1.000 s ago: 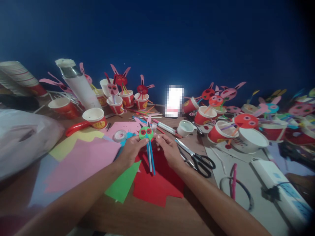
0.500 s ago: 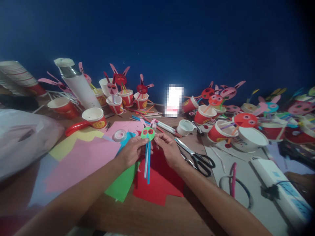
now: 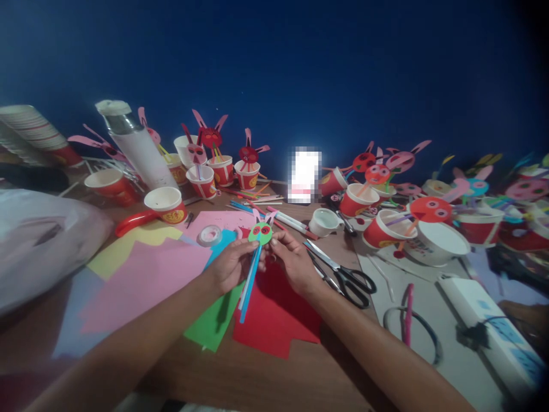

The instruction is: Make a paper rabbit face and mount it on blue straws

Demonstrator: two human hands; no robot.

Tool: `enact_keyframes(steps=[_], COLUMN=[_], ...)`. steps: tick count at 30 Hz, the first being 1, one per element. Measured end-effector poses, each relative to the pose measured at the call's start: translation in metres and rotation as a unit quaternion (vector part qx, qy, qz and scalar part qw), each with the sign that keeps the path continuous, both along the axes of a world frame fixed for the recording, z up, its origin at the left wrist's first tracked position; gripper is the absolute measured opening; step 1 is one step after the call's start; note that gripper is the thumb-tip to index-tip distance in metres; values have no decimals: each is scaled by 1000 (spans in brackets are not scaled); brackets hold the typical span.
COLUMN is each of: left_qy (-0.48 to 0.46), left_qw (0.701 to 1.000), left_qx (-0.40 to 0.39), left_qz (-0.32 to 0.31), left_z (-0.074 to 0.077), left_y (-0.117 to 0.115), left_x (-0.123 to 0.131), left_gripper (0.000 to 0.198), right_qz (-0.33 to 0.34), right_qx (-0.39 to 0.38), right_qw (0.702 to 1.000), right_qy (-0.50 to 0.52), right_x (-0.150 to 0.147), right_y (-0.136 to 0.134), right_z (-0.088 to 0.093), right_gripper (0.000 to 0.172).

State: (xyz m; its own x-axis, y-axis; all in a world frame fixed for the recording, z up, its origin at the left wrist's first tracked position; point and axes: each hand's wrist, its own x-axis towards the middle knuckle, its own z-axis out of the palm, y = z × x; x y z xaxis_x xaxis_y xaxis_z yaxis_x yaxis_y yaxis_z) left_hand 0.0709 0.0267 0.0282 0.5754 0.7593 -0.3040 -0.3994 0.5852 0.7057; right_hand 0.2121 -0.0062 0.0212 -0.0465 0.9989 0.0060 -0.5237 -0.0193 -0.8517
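Observation:
A small green paper rabbit face point(image 3: 260, 234) with red eyes and pink ears is held up before me. From its lower part hang blue and white paper strips or straws point(image 3: 250, 283), tilted down to the left. My left hand point(image 3: 235, 264) pinches the face's lower left edge, where the strips meet it. At the right edge, my right hand point(image 3: 293, 256) has thumb and fingertips closed on the face. Beneath the hands lie a red paper sheet point(image 3: 274, 320) and a green paper sheet point(image 3: 210, 329). Black-handled scissors point(image 3: 343, 272) rest beside my right hand.
Red paper cups point(image 3: 358, 200) holding paper animal faces stand along the back and right. A roll of tape point(image 3: 209, 235) lies on pink paper point(image 3: 146, 280). Also around are a small white cup point(image 3: 325, 222), a thermos point(image 3: 143, 157), a plastic bag point(image 3: 47, 246) and a power strip point(image 3: 493, 326).
The rabbit face has tilted and shifted slightly right and down. Its hanging strips have swung to the left. Both hands keep hold of the face.

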Motion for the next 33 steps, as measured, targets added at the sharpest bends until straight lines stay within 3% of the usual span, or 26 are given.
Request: enact_keyframes(steps=[18, 25, 33], left_qy=[-28, -40, -48], left_qw=[998, 998, 997], left_qx=[36, 26, 16], left_qz=[-33, -38, -57], left_z=[-8, -4, -3], left_y=[-3, -1, -1], left_x=[1, -1, -2], left_gripper=[18, 15, 13], right_qz=[19, -6, -64], right_qx=[-41, -3, -10], right_qw=[999, 1000, 996], right_qy=[31, -10, -59], right_x=[-1, 3, 10], right_y=[0, -3, 2], right_z=[-4, 3, -3], right_gripper=[17, 14, 17])
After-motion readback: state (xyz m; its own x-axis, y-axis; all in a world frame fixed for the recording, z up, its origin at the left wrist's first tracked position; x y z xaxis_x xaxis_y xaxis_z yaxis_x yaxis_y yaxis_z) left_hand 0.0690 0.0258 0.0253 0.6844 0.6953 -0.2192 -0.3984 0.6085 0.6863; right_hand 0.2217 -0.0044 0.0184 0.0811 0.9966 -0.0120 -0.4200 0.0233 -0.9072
